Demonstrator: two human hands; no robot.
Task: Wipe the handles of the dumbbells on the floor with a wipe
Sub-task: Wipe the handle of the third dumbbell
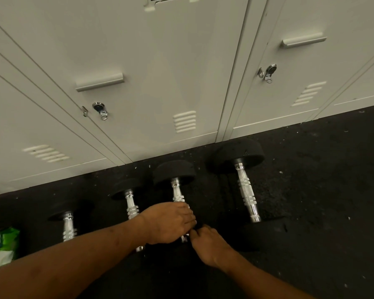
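Observation:
Several black-headed dumbbells with chrome handles lie side by side on the dark floor. My left hand [168,223] is curled over the handle of the third dumbbell [177,190] from the left and covers its middle. My right hand [207,244] sits just right of that handle's near end, with its fingertips touching the left hand's fingers. What the right fingers hold is hidden. No wipe shows in either hand. The other dumbbells are the leftmost [69,225], the second [131,206] and the largest [246,190] on the right.
White metal lockers [160,83] stand right behind the dumbbells' far heads. A green and white pack of wipes [2,244] lies on the floor at the left edge. The black rubber floor [322,190] stretches to the right, flecked with small debris.

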